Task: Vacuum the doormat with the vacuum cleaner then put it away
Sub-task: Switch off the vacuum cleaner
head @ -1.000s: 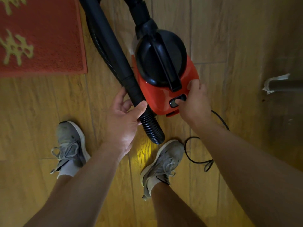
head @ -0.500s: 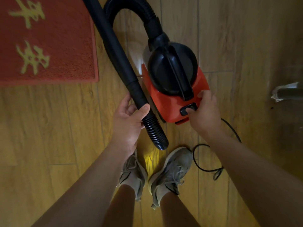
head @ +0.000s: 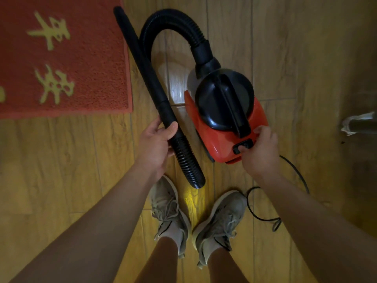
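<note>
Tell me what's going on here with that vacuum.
A person stands over a red and black vacuum cleaner on the wooden floor. Their left hand grips the black wand just above the ribbed hose, and the wand's tip reaches the edge of the red doormat. The right hand holds the cleaner's rear end, thumb at the black switch. The power cord trails on the floor beside their feet.
</note>
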